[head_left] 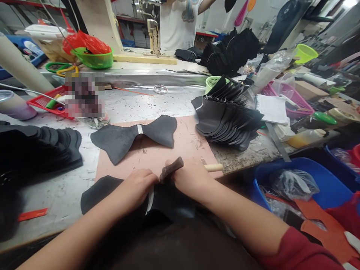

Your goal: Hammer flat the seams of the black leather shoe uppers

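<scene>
My right hand (191, 176) is closed round a hammer; its dark head (172, 168) sticks out on the left and its pale wooden handle (214, 167) on the right. Just left of the hammer head, my left hand (140, 183) has its fingers bent down together on a black leather piece (101, 191) at the table's front edge. A whitish strip (150, 200) crosses that piece below my left fingers. My fingertips are partly hidden. Farther back, a second black bow-shaped piece (118, 138) with a white strip at its middle lies on a pinkish board (185, 150).
Stacks of black pieces stand at left (42, 146) and right (225, 116). A red basket (50, 99) and green bowl (97, 58) sit back left. A sewing machine (154, 37) and a person (177, 26) are behind. A blue bin (306, 168) is at right.
</scene>
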`<state>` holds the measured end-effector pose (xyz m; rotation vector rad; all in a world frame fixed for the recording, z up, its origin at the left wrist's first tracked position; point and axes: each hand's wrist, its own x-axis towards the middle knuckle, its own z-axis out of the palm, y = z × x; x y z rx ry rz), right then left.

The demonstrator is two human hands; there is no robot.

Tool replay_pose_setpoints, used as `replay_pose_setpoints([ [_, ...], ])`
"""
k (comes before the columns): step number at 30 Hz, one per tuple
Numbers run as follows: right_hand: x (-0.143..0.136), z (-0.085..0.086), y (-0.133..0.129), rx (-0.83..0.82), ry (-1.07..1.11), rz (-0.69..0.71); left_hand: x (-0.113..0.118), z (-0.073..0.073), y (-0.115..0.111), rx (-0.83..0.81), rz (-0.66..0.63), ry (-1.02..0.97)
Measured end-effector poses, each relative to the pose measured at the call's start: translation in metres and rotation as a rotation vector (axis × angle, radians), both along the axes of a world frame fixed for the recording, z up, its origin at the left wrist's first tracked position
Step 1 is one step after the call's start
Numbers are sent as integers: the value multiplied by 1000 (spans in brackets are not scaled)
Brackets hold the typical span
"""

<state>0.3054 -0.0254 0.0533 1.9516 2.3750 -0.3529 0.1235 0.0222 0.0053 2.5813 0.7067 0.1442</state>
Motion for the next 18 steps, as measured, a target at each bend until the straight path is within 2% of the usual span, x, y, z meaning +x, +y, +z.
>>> replay_pose_setpoints([
  [7,-12,2,2,-25,-21,8,-10,-7,-2,75,-12,-48],
  [10,-18,2,2,-59,-7,21,-16,-8,0,82,-49,-94],
  [13,-21,-1,1,-29,-11,30,-23,-4,7,113,-110,-46],
  [16,-16,-1,0,-13,-17,29,-24,-1,16,49,-161,22],
  [18,-9,2,2,-54,-39,5,-17,-2,20,-17,-124,-2],
])
